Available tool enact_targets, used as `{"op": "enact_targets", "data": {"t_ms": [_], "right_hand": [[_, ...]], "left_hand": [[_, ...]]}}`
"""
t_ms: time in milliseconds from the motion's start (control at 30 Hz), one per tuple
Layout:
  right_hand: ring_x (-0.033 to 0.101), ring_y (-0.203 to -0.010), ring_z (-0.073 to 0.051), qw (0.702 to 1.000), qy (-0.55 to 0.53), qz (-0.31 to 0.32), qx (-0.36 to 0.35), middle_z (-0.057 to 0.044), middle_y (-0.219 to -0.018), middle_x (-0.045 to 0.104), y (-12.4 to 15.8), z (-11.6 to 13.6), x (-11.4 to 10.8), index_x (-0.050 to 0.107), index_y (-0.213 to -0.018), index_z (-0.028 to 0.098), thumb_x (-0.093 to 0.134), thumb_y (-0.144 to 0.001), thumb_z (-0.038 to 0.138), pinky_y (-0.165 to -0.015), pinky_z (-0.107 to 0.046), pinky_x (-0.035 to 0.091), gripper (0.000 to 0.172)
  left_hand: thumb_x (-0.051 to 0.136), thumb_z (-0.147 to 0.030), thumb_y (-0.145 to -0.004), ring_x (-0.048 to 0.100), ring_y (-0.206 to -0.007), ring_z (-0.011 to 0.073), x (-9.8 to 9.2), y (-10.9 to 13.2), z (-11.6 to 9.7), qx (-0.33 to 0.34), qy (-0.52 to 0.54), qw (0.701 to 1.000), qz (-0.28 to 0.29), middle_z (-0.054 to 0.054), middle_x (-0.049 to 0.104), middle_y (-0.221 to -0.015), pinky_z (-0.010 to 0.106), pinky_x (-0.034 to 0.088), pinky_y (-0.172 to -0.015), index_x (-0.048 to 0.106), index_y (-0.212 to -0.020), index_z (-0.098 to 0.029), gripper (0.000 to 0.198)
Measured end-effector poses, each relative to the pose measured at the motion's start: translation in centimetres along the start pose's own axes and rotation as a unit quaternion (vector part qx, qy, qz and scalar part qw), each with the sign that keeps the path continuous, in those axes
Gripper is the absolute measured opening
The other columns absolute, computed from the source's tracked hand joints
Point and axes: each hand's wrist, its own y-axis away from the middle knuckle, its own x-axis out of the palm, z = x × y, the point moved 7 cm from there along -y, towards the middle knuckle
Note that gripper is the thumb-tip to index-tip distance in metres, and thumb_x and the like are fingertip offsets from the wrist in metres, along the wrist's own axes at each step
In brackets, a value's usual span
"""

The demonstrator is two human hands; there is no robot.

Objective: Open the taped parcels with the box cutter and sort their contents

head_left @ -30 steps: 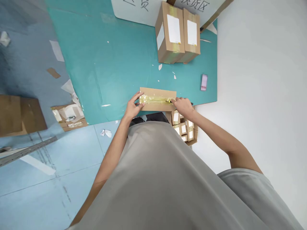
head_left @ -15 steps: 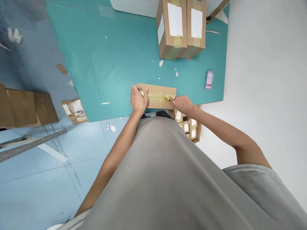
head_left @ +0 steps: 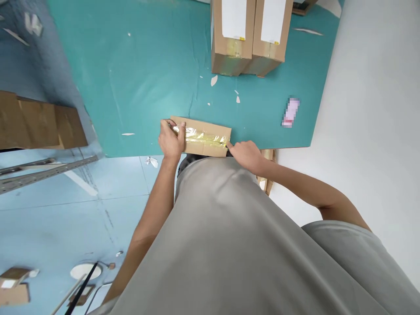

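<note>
A narrow cardboard box (head_left: pixel 206 128) lies at the near edge of the green table, turned slightly askew. Shiny yellowish tape (head_left: pixel 200 137) runs along its upper face, with a dark slit line toward the right end. My left hand (head_left: pixel 171 138) grips the box's left end, thumb on top and fingers curled around the far corner. At the right end, my right hand (head_left: pixel 246 154) is closed around a small yellow-and-black box cutter (head_left: pixel 225 145), its tip at the tape. Most of the cutter is hidden by the fingers.
Two tall labelled cartons (head_left: pixel 247 52) stand on the green table (head_left: pixel 141 78) at the back. A pixelated pinkish item (head_left: pixel 290 112) lies to the right, with paper scraps about. Brown cartons (head_left: pixel 39 122) sit at the left. A white wall (head_left: pixel 370 109) borders the right.
The view has shifted and tilted, so the box and both hands appear further left. My right hand with the box cutter has reached the box's right end; my left hand keeps its grip.
</note>
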Motion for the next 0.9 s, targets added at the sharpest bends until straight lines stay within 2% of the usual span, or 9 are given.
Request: {"op": "enact_targets", "data": {"t_ms": [133,300,433,567,633,700,767,833,900], "right_hand": [[0.085,-0.112,-0.034,1.000,-0.002,0.030,-0.003,-0.023,-0.116,0.086,1.5,-2.2,1.0,0.047,-0.174,0.010,0.052,-0.104,-0.002,-0.082,-0.039,0.055,0.071],[0.084,-0.113,-0.031,0.999,-0.014,0.000,-0.030,-0.022,-0.125,0.085,0.4,-3.5,2.1,0.043,-0.177,0.015,0.047,-0.108,0.001,-0.081,-0.035,0.051,0.071],[0.083,-0.105,-0.028,0.998,-0.040,-0.030,-0.045,-0.019,-0.131,0.084,0.8,-4.9,3.7,0.046,-0.178,0.027,0.037,-0.119,0.018,-0.079,-0.032,0.046,0.060],[0.082,-0.102,-0.029,0.986,-0.128,-0.106,0.020,-0.015,-0.131,0.086,2.2,-7.9,5.1,0.056,-0.174,0.030,0.035,-0.124,0.041,-0.077,-0.031,0.044,0.055],[0.081,-0.104,-0.029,0.958,-0.214,-0.172,0.078,-0.014,-0.128,0.087,1.4,-9.6,5.8,0.070,-0.161,0.026,0.045,-0.121,0.051,-0.079,-0.030,0.047,0.053],[0.081,-0.098,-0.029,0.913,-0.321,-0.217,0.127,-0.011,-0.107,0.088,-0.8,-10.3,6.9,0.083,-0.129,0.020,0.058,-0.115,0.060,-0.078,-0.030,0.048,0.050],[0.080,-0.085,-0.026,0.854,-0.441,-0.234,0.147,-0.005,-0.082,0.080,-4.1,-9.7,8.1,0.080,-0.096,0.018,0.064,-0.110,0.065,-0.073,-0.027,0.048,0.052],[0.079,-0.072,-0.022,0.780,-0.569,-0.223,0.138,0.001,-0.066,0.069,-7.5,-7.9,9.1,0.071,-0.084,0.020,0.070,-0.106,0.069,-0.067,-0.024,0.048,0.054],[0.075,-0.064,-0.019,0.708,-0.665,-0.207,0.116,0.004,-0.059,0.065,-9.9,-5.4,9.5,0.067,-0.081,0.021,0.077,-0.098,0.074,-0.062,-0.023,0.049,0.056]], "left_hand": [[0.067,-0.068,-0.103,0.070,-0.135,0.0372,0.1,0.0,-0.4,-0.007,-0.007,1.000,-0.008,0.012,0.065,-0.120,0.052,0.053,-0.121,0.042,-0.108,-0.030,0.045],[0.066,-0.063,-0.104,0.070,-0.123,0.0325,-0.5,-0.2,-1.3,-0.019,-0.051,0.998,-0.010,0.009,0.065,-0.117,0.048,0.054,-0.118,0.039,-0.105,-0.031,0.043],[0.068,-0.046,-0.104,0.070,-0.110,0.0281,-0.9,-0.5,-1.8,-0.037,-0.104,0.994,-0.001,0.007,0.063,-0.114,0.044,0.053,-0.112,0.036,-0.103,-0.030,0.036],[0.067,-0.039,-0.105,0.067,-0.102,0.0251,-2.2,-1.3,-1.5,-0.032,-0.093,0.995,-0.011,0.003,0.060,-0.106,0.041,0.052,-0.107,0.036,-0.101,-0.030,0.033],[0.066,-0.036,-0.106,0.065,-0.100,0.0239,-3.2,-1.9,-1.0,-0.026,-0.085,0.996,-0.019,0.002,0.057,-0.102,0.039,0.052,-0.105,0.036,-0.100,-0.030,0.031],[0.064,-0.032,-0.107,0.062,-0.098,0.0222,-4.1,-2.6,-0.3,-0.018,-0.080,0.996,-0.022,0.000,0.055,-0.101,0.038,0.051,-0.103,0.037,-0.100,-0.029,0.028],[0.063,-0.031,-0.107,0.058,-0.096,0.0202,-4.7,-3.2,0.5,-0.009,-0.071,0.997,-0.022,-0.001,0.052,-0.101,0.036,0.049,-0.101,0.038,-0.099,-0.028,0.026],[0.063,-0.030,-0.107,0.054,-0.095,0.0191,-5.2,-3.7,1.2,-0.001,-0.062,0.998,-0.025,-0.001,0.051,-0.102,0.035,0.048,-0.100,0.039,-0.099,-0.028,0.026],[0.064,-0.028,-0.106,0.052,-0.096,0.0194,-5.5,-4.0,1.9,0.004,-0.058,0.998,-0.034,-0.001,0.050,-0.102,0.036,0.047,-0.100,0.039,-0.098,-0.027,0.026]]}}
